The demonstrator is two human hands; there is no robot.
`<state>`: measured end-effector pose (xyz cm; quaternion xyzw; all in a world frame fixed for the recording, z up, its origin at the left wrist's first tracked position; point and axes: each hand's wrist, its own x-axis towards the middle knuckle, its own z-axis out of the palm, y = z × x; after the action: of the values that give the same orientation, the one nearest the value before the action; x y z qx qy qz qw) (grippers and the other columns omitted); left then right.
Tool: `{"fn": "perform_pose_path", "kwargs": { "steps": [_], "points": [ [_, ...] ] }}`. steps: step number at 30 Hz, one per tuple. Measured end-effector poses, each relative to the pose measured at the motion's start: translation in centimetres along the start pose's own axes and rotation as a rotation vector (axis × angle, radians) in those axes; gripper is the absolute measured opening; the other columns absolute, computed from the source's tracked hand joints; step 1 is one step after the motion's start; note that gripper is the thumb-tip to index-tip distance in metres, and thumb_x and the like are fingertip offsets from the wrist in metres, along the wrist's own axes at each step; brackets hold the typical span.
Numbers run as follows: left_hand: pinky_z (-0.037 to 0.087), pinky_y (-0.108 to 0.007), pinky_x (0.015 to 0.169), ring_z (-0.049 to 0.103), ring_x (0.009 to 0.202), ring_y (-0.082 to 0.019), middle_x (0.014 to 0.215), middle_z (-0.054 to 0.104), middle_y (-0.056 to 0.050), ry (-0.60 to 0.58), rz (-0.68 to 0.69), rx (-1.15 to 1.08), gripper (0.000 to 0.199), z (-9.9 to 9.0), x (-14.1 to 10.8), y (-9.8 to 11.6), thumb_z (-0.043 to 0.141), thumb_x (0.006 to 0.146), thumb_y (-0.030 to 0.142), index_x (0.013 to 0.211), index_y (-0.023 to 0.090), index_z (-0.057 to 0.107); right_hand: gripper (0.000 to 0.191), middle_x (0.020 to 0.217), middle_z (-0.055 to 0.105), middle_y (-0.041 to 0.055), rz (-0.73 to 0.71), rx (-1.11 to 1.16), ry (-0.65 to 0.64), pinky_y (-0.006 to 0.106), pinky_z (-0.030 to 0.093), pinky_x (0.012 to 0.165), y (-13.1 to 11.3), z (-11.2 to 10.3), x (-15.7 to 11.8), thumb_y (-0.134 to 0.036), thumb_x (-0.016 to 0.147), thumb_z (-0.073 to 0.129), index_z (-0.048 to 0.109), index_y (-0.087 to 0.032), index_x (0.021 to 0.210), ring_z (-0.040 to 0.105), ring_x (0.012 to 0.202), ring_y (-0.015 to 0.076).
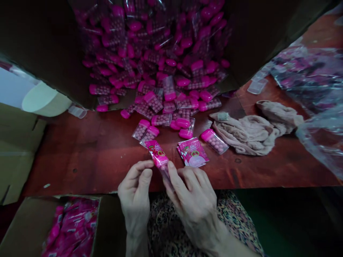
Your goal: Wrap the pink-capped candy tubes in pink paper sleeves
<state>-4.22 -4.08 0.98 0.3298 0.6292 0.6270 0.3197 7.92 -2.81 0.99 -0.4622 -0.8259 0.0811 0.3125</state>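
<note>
Held in my right hand (191, 200) is a small clear candy container (165, 172) with pink balls inside, pinched between thumb and fingers. A shiny printed pink sleeve (157, 152) covers its far end. My left hand (136, 196) is beside it, fingers bent, the index fingertip at the sleeve's left edge. A gap shows between its thumb and index finger, with nothing visible in it. A small stack of printed pink sleeves (194, 152) lies just beyond my right hand. Two pink-capped containers (141, 129) lie beyond the held one, and another container (214, 141) is to the right.
A large cardboard box (249, 39) on its side spills many pink-capped containers onto the reddish table (88, 153). A crumpled cloth (249, 134) and plastic bags (316, 78) lie right. At left are a white bowl (44, 100) and, lower, a box (24, 221) of sleeved containers.
</note>
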Motion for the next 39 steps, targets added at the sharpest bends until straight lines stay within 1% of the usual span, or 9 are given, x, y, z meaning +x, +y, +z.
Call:
{"fn": "perform_pose_path", "kwargs": {
  "steps": [3,7,10,15,18,22,30,34,39],
  "points": [
    [0.053,-0.027,0.063,0.065,0.062,-0.016,0.069,0.07,-0.005,-0.055,-0.346,-0.264,0.033,0.5,0.3,0.1,0.072,0.067,0.043,0.083,0.014,0.071,0.032,0.08,0.062,0.011,-0.003,-0.023,0.031,0.039,0.049,0.068,-0.1,0.4,0.0,-0.024,0.088,0.056,0.059,-0.013,0.118,0.056,0.078,0.0242],
    [0.054,-0.027,0.062,0.066,0.061,-0.016,0.07,0.071,-0.006,-0.025,-0.599,-0.414,0.021,1.5,0.6,1.2,0.076,0.064,0.029,0.077,0.014,0.069,0.054,0.094,0.063,0.0169,0.062,0.151,0.04,0.038,0.053,0.072,-0.5,1.1,-0.4,-0.043,0.092,0.042,0.045,-0.005,0.13,0.06,0.087,0.026],
    [0.054,-0.028,0.069,0.067,0.071,-0.016,0.074,0.072,-0.006,-0.04,-0.592,-0.493,0.017,2.2,0.4,1.5,0.074,0.066,0.025,0.078,0.014,0.069,0.045,0.104,0.064,0.0164,0.229,0.361,0.023,0.033,0.055,0.077,-0.6,1.1,-0.6,-0.035,0.095,0.037,0.042,-0.007,0.13,0.061,0.099,0.0238],
    [0.052,-0.034,0.078,0.068,0.078,-0.021,0.073,0.072,-0.007,-0.083,-0.507,-0.481,0.026,2.9,0.2,1.8,0.071,0.069,0.04,0.071,0.015,0.069,0.016,0.084,0.064,0.0045,0.409,0.678,-0.112,0.024,0.054,0.067,-0.8,-0.1,-0.1,-0.022,0.093,0.045,0.055,-0.017,0.103,0.065,0.075,0.0155],
    [0.052,-0.035,0.077,0.068,0.076,-0.022,0.073,0.073,-0.009,-0.144,-0.494,-0.438,0.026,3.1,0.2,2.3,0.071,0.069,0.039,0.075,0.014,0.07,0.01,0.077,0.064,0.0015,0.42,0.72,-0.104,0.022,0.053,0.061,-1.0,-0.7,0.3,-0.021,0.093,0.042,0.052,-0.02,0.094,0.065,0.068,0.0144],
    [0.053,-0.033,0.073,0.068,0.074,-0.021,0.078,0.073,-0.01,-0.221,-0.489,-0.41,0.029,3.3,-0.5,2.7,0.06,0.079,0.041,0.085,0.014,0.071,0.015,0.07,0.066,0.0001,0.376,0.714,-0.083,0.019,0.05,0.05,-1.3,-1.2,0.6,-0.022,0.096,0.036,0.048,-0.019,0.103,0.065,0.058,0.0137],
    [0.053,-0.03,0.072,0.067,0.079,-0.022,0.084,0.073,-0.011,-0.093,-0.581,-0.34,0.036,4.0,-3.3,2.7,0.057,0.079,0.047,0.087,0.015,0.071,0.019,0.076,0.069,0.0031,0.396,0.582,-0.033,0.019,0.052,0.053,-1.3,-1.5,-0.8,-0.031,0.096,0.037,0.05,-0.021,0.106,0.068,0.064,0.0151],
    [0.052,-0.033,0.08,0.066,0.092,-0.024,0.097,0.072,-0.013,-0.127,-0.543,-0.485,0.038,3.7,-2.6,2.1,0.054,0.082,0.048,0.093,0.015,0.071,0.023,0.08,0.071,0.0019,0.406,0.574,-0.077,0.019,0.055,0.056,-0.4,-1.2,-1.0,-0.035,0.095,0.04,0.053,-0.024,0.111,0.069,0.067,0.0154],
    [0.052,-0.037,0.08,0.067,0.09,-0.026,0.089,0.074,-0.013,-0.131,-0.473,-0.458,0.04,3.4,-0.9,2.1,0.055,0.08,0.05,0.089,0.015,0.071,0.021,0.072,0.07,-0.0003,0.392,0.661,-0.148,0.02,0.054,0.052,-0.2,-1.4,-0.7,-0.032,0.095,0.041,0.057,-0.026,0.106,0.067,0.061,0.0155]
  ]
}}
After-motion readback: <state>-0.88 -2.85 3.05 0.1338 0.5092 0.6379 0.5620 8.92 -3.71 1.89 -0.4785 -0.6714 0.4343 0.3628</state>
